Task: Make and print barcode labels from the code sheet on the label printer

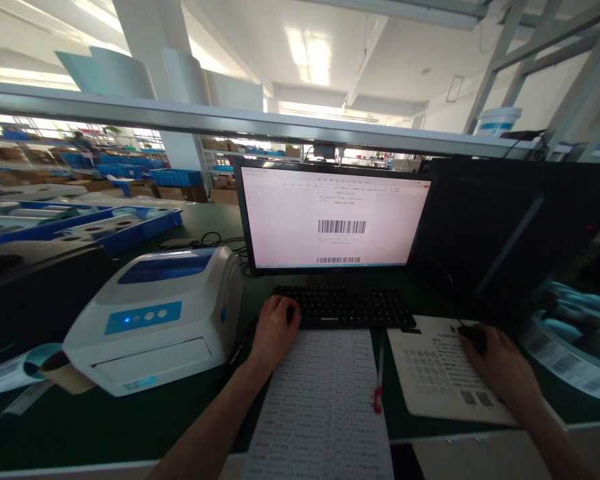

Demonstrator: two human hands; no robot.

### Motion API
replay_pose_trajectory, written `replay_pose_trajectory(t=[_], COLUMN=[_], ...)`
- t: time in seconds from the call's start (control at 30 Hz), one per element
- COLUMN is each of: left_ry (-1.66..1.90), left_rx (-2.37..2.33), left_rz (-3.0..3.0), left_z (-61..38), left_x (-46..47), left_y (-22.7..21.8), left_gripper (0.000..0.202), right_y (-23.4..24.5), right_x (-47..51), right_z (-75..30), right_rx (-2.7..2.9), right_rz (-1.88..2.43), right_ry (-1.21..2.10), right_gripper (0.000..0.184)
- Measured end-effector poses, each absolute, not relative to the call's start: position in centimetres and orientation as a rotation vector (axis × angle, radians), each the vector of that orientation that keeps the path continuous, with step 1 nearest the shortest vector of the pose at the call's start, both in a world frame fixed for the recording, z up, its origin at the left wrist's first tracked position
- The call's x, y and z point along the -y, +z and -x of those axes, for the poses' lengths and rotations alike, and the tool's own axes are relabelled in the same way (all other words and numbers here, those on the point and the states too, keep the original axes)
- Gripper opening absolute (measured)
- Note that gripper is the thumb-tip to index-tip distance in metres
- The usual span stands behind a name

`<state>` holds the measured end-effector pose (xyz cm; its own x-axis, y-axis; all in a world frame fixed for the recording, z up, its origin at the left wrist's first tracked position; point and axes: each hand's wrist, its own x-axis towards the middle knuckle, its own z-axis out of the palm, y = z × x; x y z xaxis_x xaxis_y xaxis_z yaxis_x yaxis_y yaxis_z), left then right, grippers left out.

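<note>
The mouse (475,339) lies on the pad (427,380) under your right hand (503,367), fingers curled around it. Leftward, the keyboard (350,309) runs sideways across the counter (105,427), your left hand (274,328) nearer, fingers bent at its left end; whether pressed together, I cannot tell.

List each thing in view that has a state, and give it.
Monitor: on, showing barcodes
Label printer: closed, blue light lit
Keyboard: left hand at its left end
Mouse: under right hand, on pad
Printed sheet: face up
Pen: lying by the sheet's right edge
Label strip, far right: coiled
</note>
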<state>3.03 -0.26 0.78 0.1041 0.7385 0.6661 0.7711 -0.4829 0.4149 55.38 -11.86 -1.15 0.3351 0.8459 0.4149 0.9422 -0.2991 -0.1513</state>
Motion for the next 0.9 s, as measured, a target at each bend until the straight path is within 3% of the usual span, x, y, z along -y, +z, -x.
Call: replay_pose_trajectory(t=[0.2,0.9], left_ry=[-1.373,-1.365], left_rx=[1.566,1.579], left_rz=[2.299,2.304], left_z=[-3.1,-3.03], left_x=[0.3,0.36], left_y=[0.88,0.91], left_gripper=[0.012,0.012], right_y=[-1.2,-1.32], right_x=[11.85,11.92], right_z=[-55.31,-55.42], right_rx=[1.573,1.628], right_rz=[2.248,2.215], right_ry=[-0.391,-0.438], right_gripper=[0.068,0.059])
